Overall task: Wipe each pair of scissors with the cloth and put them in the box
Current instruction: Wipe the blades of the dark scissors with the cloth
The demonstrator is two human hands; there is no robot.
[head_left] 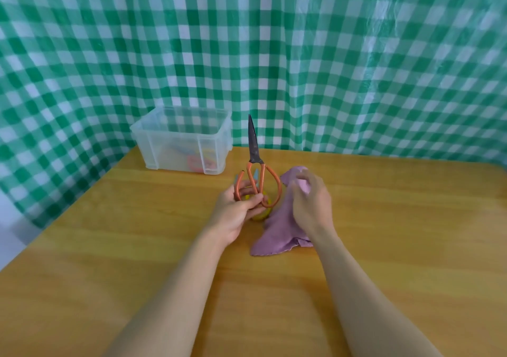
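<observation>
My left hand [238, 210] grips the orange handles of a large pair of scissors [253, 148], holding them upright with the dark blades closed and pointing up. Just right of them, my right hand [311, 203] is blurred and holds a fold of the purple cloth [277, 230], whose lower part lies on the wooden table [137, 247]. Behind my left hand a second pair of scissors with yellow handles [260, 215] and a bluish part lies on the table, mostly hidden. The clear plastic box [181, 140] stands at the back left, with colourful scissors showing dimly inside.
A green and white checked sheet [329, 55] hangs behind the table and drapes past its left edge. The table's far edge runs just behind the box.
</observation>
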